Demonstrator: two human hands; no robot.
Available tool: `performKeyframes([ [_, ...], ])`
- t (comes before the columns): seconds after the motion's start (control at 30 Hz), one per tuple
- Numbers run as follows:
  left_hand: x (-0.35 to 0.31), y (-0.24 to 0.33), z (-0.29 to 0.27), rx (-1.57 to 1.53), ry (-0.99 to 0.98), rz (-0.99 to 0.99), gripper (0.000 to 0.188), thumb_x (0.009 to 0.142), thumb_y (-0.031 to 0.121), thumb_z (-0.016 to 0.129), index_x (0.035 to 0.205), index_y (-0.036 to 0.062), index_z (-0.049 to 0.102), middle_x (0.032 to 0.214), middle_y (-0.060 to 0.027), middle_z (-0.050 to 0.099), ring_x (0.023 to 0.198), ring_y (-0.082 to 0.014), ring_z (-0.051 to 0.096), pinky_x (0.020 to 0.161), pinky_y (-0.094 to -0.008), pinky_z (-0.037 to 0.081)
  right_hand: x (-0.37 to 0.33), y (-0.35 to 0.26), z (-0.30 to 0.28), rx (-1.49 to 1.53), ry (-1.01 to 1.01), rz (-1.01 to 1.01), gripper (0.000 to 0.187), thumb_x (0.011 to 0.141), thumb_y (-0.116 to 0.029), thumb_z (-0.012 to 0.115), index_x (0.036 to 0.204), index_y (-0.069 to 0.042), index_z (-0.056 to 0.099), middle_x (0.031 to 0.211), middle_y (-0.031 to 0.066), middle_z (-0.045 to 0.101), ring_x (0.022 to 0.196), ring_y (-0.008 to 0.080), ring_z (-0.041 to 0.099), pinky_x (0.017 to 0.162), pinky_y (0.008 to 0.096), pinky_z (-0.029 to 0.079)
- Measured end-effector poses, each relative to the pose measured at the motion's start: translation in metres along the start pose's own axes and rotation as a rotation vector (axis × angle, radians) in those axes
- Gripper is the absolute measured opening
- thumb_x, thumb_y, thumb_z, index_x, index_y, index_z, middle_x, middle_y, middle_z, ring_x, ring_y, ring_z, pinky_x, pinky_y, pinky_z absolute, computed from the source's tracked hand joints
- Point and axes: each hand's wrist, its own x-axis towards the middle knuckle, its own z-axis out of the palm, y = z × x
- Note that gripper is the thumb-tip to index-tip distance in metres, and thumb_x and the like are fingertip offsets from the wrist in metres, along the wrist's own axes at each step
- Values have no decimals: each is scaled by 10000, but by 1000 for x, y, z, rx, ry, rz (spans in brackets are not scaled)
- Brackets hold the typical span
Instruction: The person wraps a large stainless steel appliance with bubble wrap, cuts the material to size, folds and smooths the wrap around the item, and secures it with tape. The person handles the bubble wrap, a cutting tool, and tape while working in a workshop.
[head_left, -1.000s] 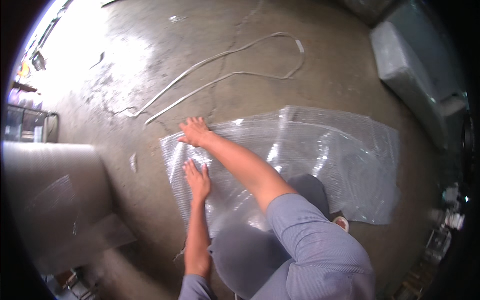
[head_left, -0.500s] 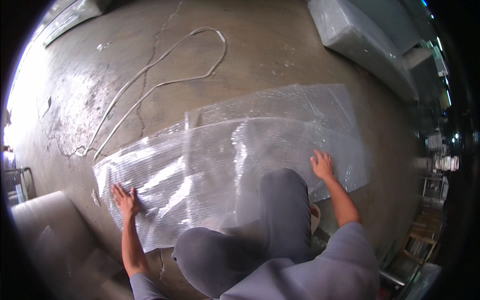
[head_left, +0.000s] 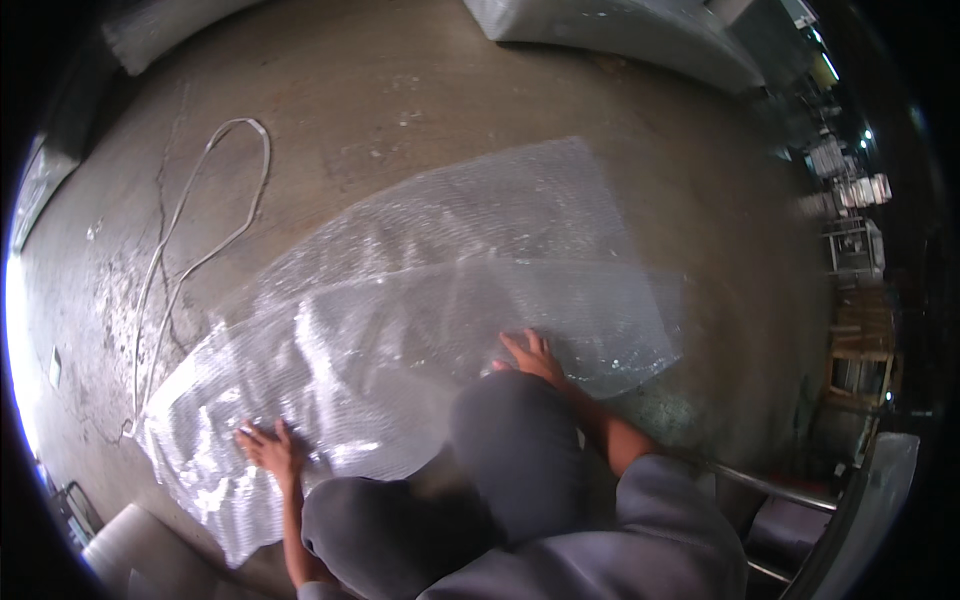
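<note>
A large sheet of clear bubble wrap (head_left: 400,330) lies on the concrete floor in front of my bent knees, its layers overlapping and creased. My left hand (head_left: 270,452) rests on its near left part with the fingers spread. Just beyond my knee, my right hand (head_left: 528,358) lies on the sheet, fingers apart. Neither hand grips anything. My knees hide part of the sheet's near edge.
A pale strap (head_left: 248,220) lies in a long loop on the floor at the left. Wrapped bulky items (head_left: 620,35) stand at the far side. A roll of wrap (head_left: 135,545) lies at the near left. A metal rail (head_left: 770,487) and wooden crates (head_left: 862,345) are at the right.
My view has turned to the right. My right hand has come inward on the sheet, nearer my knee. The sheet's far layer is spread wider and more wrinkled than before.
</note>
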Motion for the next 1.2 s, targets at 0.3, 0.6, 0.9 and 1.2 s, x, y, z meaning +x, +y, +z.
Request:
performKeyframes([
  [0.3, 81, 65, -105, -4, -16, 138, 839, 907, 224, 708, 1583, 61, 239, 1572, -342, 258, 1472, -473, 251, 1193, -585, 224, 31, 240, -83, 61, 695, 446, 573, 984, -392, 590, 1461, -101, 465, 1417, 252, 488, 1326, 421, 460, 1062, 538, 399],
  [0.6, -54, 490, -133, -66, -513, 1309, 751, 998, 561, 495, 1553, 79, 337, 1628, -217, 255, 1515, -386, 224, 1228, -514, 231, 40, 363, -77, 166, 771, 896, 821, 916, -591, 614, 1557, -153, 347, 1528, 209, 396, 1387, 431, 380, 1117, 601, 324],
  [0.9, -139, 555, -72, -147, -477, 1181, 569, 979, 447, 580, 1408, 85, 485, 1599, -201, 291, 1519, -412, 188, 1199, -660, 115, 19, 387, -137, 436, 1001, 144, 332, 958, -260, 709, 1077, 30, 600, 932, 97, 695, 857, 227, 658, 802, 387, 519],
  [1.2, -131, 514, -83, -991, -436, 814, 323, 1087, 320, 418, 1181, 17, 480, 975, -242, 626, 942, -424, 633, 827, -469, 484, -27, 271, -315, 960, 629, -425, 331, 1017, -226, 626, 1236, 22, 602, 993, 67, 658, 887, 153, 633, 815, 319, 515],
])
